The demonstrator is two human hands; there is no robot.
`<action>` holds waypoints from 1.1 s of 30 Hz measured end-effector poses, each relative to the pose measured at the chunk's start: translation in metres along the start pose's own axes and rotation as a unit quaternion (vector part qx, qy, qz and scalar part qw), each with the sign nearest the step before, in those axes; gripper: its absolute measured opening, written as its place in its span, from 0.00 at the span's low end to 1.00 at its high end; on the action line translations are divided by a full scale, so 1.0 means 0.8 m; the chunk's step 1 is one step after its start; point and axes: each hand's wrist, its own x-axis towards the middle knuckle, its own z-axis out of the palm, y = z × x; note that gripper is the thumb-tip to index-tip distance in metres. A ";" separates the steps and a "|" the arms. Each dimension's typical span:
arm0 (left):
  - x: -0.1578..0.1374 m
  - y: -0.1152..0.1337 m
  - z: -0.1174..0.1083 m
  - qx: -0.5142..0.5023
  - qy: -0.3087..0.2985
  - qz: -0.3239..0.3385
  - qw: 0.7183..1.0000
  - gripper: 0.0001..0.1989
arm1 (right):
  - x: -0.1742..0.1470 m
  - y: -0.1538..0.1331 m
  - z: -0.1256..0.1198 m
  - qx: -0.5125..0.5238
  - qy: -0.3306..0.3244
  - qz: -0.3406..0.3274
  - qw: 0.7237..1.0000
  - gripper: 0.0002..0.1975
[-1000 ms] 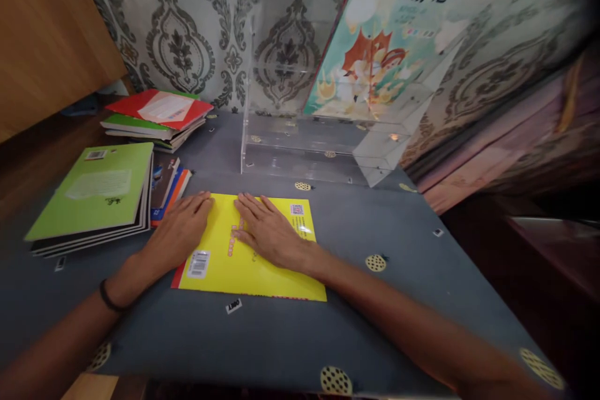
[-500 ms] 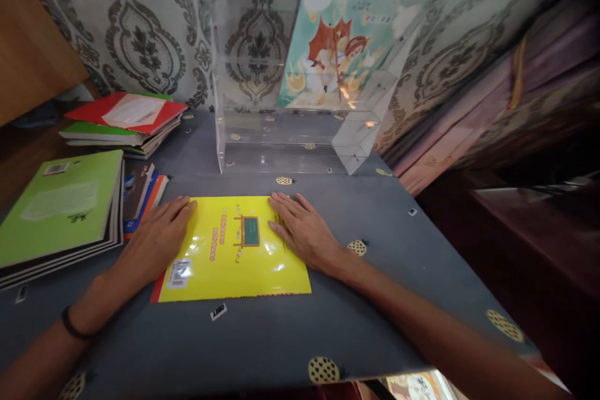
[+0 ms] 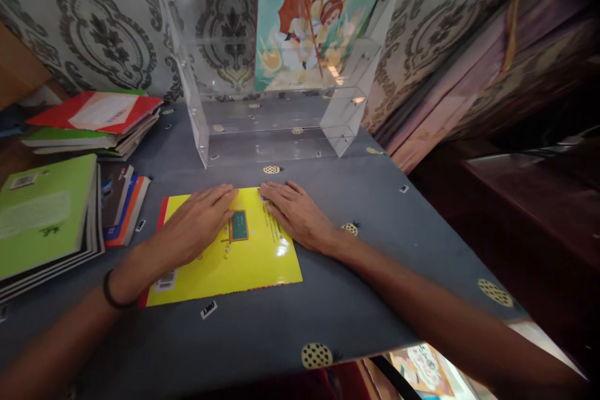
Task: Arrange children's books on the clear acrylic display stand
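A yellow book (image 3: 253, 262) with a red spine strip lies flat on the dark grey-blue tablecloth, its barcode near the lower left corner. My left hand (image 3: 199, 222) rests flat across the book's left and middle part, fingers stretched out, covering some of the print. On the upper right edge of the cover lies my right hand (image 3: 300, 212), palm down with fingers extended. A small green chalkboard picture shows between the two hands. Neither hand grips anything.
Behind the yellow book stands a clear acrylic rack (image 3: 262, 144) holding a teal picture book (image 3: 304, 31). At the left are a green book stack (image 3: 42, 212), a red-topped stack (image 3: 98, 112) and several thin books (image 3: 124, 206). A purple-pink curtain (image 3: 454, 81) hangs at the right.
My left hand has slid rightward from the book's left edge to the middle of its cover. My right hand stays at the right edge. The view has shifted slightly.
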 end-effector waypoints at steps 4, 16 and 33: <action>0.014 0.012 0.016 0.013 0.012 0.020 1.000 0.21 | 0.001 0.011 -0.001 0.030 0.017 -0.016 0.999 0.20; 0.006 0.017 0.027 0.036 0.074 0.024 0.996 0.20 | 0.001 0.017 -0.004 0.033 0.101 -0.021 0.994 0.14; -0.079 0.074 -0.011 0.168 -0.001 0.152 0.974 0.25 | 0.001 0.022 -0.001 0.063 0.110 -0.061 0.990 0.13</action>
